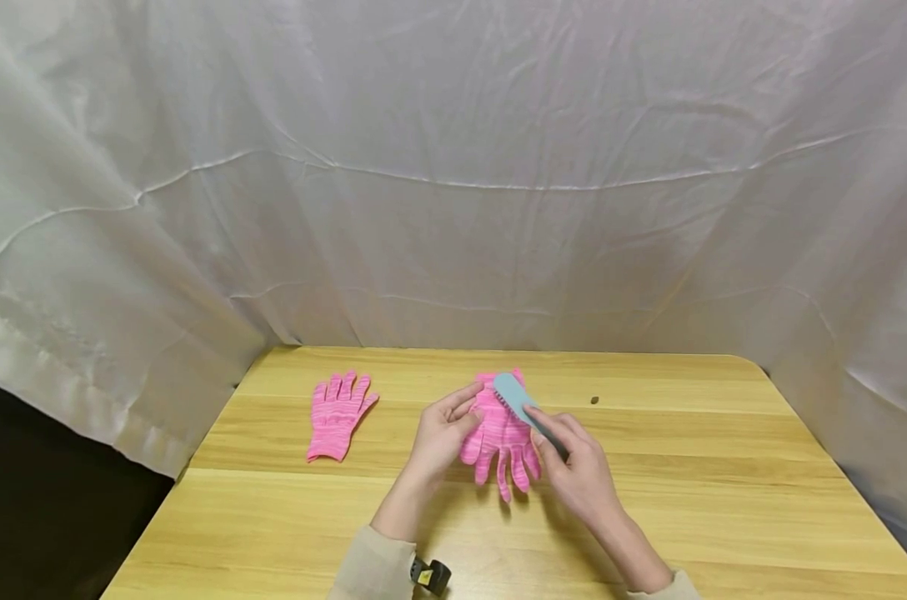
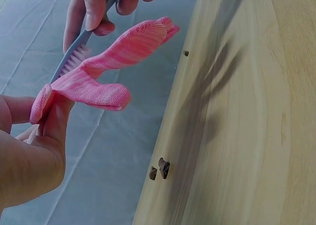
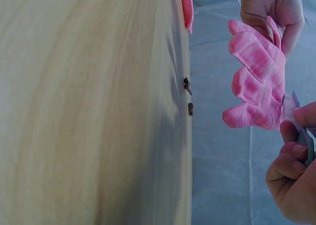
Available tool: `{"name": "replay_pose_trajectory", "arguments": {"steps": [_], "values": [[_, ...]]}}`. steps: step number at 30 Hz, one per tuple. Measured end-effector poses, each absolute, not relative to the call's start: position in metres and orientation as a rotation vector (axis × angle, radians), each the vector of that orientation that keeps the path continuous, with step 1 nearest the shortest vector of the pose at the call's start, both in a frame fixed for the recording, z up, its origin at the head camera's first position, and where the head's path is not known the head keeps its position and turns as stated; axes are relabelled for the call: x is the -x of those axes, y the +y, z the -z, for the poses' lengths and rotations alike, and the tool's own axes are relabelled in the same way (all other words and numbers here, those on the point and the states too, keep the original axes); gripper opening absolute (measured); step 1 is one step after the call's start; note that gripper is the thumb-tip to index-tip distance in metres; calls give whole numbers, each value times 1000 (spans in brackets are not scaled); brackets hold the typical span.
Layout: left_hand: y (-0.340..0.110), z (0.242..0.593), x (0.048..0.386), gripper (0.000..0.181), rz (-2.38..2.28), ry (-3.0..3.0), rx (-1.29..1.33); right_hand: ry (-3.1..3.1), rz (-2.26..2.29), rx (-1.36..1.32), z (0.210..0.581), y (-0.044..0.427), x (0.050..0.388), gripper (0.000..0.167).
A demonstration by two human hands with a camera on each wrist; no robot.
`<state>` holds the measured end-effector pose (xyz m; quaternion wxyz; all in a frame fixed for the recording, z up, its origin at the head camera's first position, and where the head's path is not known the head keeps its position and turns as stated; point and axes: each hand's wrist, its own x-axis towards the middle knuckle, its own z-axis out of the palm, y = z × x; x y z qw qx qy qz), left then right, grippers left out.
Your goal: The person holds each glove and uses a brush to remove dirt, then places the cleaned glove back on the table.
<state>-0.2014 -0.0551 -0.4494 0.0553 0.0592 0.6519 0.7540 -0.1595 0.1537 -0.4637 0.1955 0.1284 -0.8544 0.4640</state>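
A pink knitted glove (image 1: pixel 491 429) is held up above the table, its fingers hanging down toward me. My left hand (image 1: pixel 440 433) pinches it along its left edge between thumb and fingers. In my right hand (image 1: pixel 579 467) is a blue-grey brush (image 1: pixel 515 395), gripped by its handle. The brush's pale bristles (image 2: pixel 74 62) touch the glove's fabric in the left wrist view. From the right wrist view, the glove (image 3: pixel 261 71) hangs between both hands, with the brush head partly hidden behind the fingers.
A second pink glove (image 1: pixel 337 419) lies flat on the wooden table (image 1: pixel 273 525) to the left. A small dark bit (image 1: pixel 594 400) lies to the right. Small brown pieces (image 2: pixel 164 168) show on the table in the left wrist view. A pale curtain (image 1: pixel 453 233) hangs behind.
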Motion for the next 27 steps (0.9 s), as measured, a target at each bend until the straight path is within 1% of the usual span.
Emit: {"name": "replay_pose_trajectory", "arguments": {"steps": [27], "values": [[-55,447,201,46,-2302,1983,-146,-2270,-1272,-375,467,156,161,46]]}}
